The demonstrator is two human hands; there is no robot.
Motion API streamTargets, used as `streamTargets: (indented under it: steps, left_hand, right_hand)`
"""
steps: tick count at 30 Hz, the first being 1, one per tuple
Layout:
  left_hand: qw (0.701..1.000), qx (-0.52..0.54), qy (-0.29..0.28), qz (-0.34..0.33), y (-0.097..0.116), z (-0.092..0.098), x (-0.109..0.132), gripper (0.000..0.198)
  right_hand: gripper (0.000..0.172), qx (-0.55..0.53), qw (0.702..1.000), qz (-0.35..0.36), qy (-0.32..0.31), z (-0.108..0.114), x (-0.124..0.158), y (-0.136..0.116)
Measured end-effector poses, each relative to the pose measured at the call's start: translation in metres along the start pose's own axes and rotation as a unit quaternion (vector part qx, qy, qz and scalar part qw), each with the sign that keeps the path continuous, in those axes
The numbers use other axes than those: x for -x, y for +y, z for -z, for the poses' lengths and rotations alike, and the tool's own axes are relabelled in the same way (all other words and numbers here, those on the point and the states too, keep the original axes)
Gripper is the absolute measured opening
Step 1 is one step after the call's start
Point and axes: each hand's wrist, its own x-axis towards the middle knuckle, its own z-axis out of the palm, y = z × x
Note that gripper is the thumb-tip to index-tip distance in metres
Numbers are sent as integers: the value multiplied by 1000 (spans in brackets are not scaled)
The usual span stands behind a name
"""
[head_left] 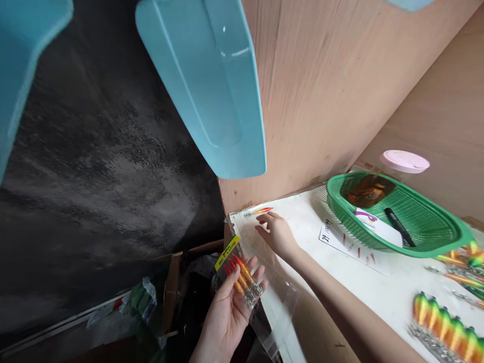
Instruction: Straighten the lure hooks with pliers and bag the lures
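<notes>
In the head view my left hand (230, 307) holds a clear pack of red and orange fishing lures (242, 276), with a yellow label (227, 252) at its top. The thumb presses over the lures, and their metal hooks hang toward my palm. My right hand (275, 233) is over the white table, fingers apart and slightly curled, with nothing seen in them. Just beyond its fingertips a single red and orange lure (260, 210) lies near the table's back edge.
A green basket (434, 222) holds a lidded jar (372, 189), a black marker (399, 227) and a card. Green, yellow and orange lures (446, 322) lie at the right. A blue plastic bin (223, 96) hangs above. Clear plastic (282, 302) lies at the table's left edge.
</notes>
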Motion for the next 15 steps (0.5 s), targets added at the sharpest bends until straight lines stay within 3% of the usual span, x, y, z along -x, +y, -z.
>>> streamTargets:
  steps: [4, 7, 10, 15]
  left_hand:
    - [999, -11, -37, -12, 3, 14, -2, 28]
    - [999, -18, -16, -24, 6, 9, 2, 24]
    - [997, -18, 52, -47, 9, -6, 5, 23]
    - [993, -20, 102, -47, 6, -28, 2, 25]
  right_hand:
    - [29, 37, 997, -66, -9, -47, -48, -7]
    - [29, 28, 996, -80, 0, -51, -46, -12]
    - [22, -14, 999, -50, 5, -20, -14, -9]
    - [29, -133, 986, 97, -14, 87, 78, -9]
